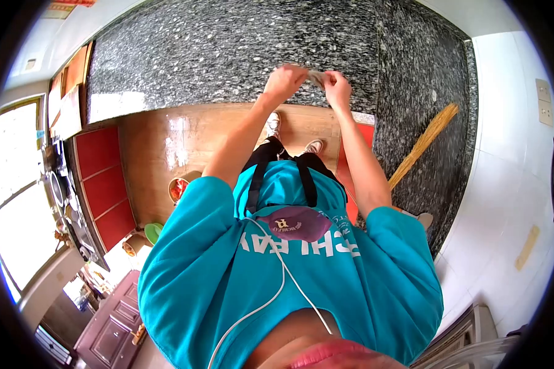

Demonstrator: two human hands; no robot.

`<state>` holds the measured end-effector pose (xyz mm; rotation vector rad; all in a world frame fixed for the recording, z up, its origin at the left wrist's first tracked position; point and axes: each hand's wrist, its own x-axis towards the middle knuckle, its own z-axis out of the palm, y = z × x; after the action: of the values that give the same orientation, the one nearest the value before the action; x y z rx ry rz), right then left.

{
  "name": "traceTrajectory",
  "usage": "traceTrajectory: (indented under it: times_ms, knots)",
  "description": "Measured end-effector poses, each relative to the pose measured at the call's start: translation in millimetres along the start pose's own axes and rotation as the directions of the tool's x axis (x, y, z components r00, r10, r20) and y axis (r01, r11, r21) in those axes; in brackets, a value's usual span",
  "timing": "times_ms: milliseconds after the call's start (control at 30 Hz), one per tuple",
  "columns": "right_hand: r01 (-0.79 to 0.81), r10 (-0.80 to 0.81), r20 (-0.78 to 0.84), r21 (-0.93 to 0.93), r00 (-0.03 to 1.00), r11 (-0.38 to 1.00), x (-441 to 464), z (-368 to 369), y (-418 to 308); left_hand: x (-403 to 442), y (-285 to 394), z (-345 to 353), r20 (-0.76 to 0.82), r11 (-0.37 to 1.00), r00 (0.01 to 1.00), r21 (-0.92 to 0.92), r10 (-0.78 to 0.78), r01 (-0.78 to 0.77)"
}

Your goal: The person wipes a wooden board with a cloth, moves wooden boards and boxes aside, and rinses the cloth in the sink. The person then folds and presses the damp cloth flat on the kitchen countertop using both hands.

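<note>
Both hands are held out over the dark speckled countertop [228, 55], close together near its front edge. My left hand [285, 81] is closed, slightly blurred, with its fingers pinched on one end of a small greyish crumpled piece [316, 78]. On the opposite end, the fingers of my right hand [337, 89] are pinched together too. The piece spans the short gap between the hands. It looks thin and soft, but whether it is plastic or cloth I cannot tell.
A straw bundle [425, 144] lies on the countertop's right section. Below the counter is a brown glossy floor [191, 138], with a bin [180, 187] at my left. Red cabinets [101, 178] and a window [18, 197] stand farther left; a white tiled wall [505, 141] is right.
</note>
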<state>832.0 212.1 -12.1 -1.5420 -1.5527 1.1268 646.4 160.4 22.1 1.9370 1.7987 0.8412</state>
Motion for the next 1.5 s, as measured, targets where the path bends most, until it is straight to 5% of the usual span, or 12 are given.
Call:
traceTrajectory:
  times_ms: [33,100,200,300,333,367,533,800,933,1133,1500]
  knots:
    - [0.137,-0.136,0.022,-0.167,0.991,0.976,-0.9,1.6,13.7,-2.6,-4.4,1.4,0.220,0.996,0.972,0.061,-0.081,0.069]
    - [0.301,-0.311,0.046,-0.417,0.949,0.857,-5.4,4.4,19.5,-20.2,-23.2,7.7,0.204,0.999,0.978,0.017,0.036,-0.041]
    - [0.342,-0.310,0.146,-0.360,0.940,0.868,-18.7,14.8,13.9,-32.8,-42.5,21.5,0.042,0.995,0.998,-0.096,0.041,-0.037]
    - [0.450,-0.408,0.191,-0.406,0.893,0.795,-23.9,37.7,14.9,-22.3,-56.4,32.5,0.098,0.990,0.985,-0.020,0.144,-0.143]
    - [0.388,-0.300,0.259,-0.428,0.918,0.817,-24.0,43.4,19.8,-19.7,-57.6,37.9,0.080,0.972,0.973,0.074,0.218,-0.224]
    - [0.393,-0.290,0.280,-0.460,0.915,0.796,-26.1,49.6,24.8,-14.7,-60.4,42.6,0.190,0.969,0.959,0.090,0.210,-0.230]
    - [0.392,-0.285,0.281,-0.486,0.916,0.781,-39.1,53.0,26.5,-8.3,-50.1,62.7,0.211,0.922,0.952,0.270,0.223,-0.276]
    - [0.426,-0.334,0.267,-0.503,0.904,0.752,16.3,19.8,43.3,42.2,-22.3,103.5,0.231,0.922,0.971,0.357,0.064,-0.146]
    - [0.347,-0.219,0.304,-0.477,0.927,0.807,70.7,-16.4,51.4,99.9,-8.5,127.4,0.178,0.961,0.978,0.233,0.111,-0.152]
    - [0.381,-0.248,0.309,-0.514,0.918,0.768,140.2,-62.3,66.0,168.9,11.9,170.7,0.182,0.951,0.980,0.282,0.079,-0.129]
    - [0.427,-0.310,0.302,-0.503,0.901,0.751,97.1,-44.7,62.6,121.9,7.8,149.0,0.242,0.904,0.968,0.394,0.071,-0.164]
